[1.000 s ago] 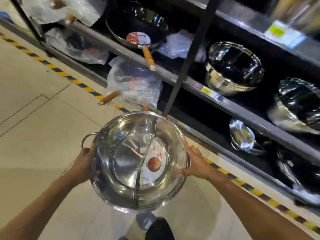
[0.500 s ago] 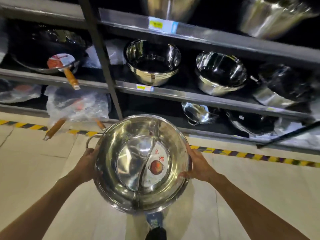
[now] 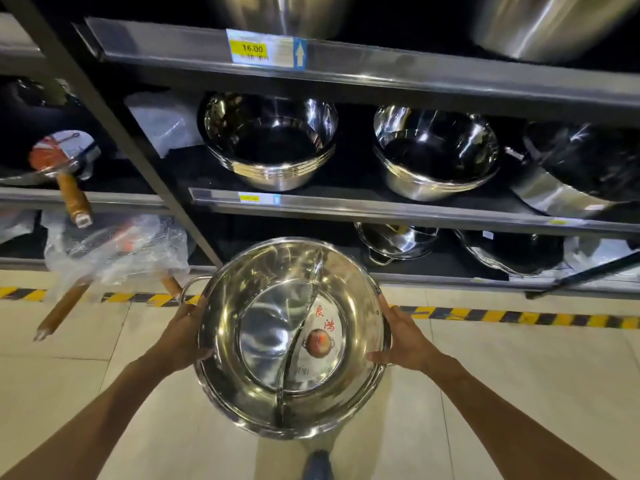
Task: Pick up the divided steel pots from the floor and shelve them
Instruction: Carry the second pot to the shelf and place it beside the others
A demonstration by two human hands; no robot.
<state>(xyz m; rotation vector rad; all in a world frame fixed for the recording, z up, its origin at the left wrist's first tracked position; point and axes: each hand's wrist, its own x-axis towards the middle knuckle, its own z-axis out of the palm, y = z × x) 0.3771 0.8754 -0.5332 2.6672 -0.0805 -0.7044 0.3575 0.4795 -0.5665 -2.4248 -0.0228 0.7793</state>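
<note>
Hands (image 3: 183, 336) (image 3: 405, 337) in firm grip on divided steel pot (image 3: 263, 341) rim, clear of shelf edge (image 3: 381, 207).

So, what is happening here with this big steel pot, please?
A person holds a divided steel pot in the air, the left hand and right hand gripping opposite sides of its rim. They stand facing store shelves. The pot is not yet shelved. On the bottom shelf another similar pot already sits, with a bare space left of it. The middle shelf carries stacked steel bowls.
</note>
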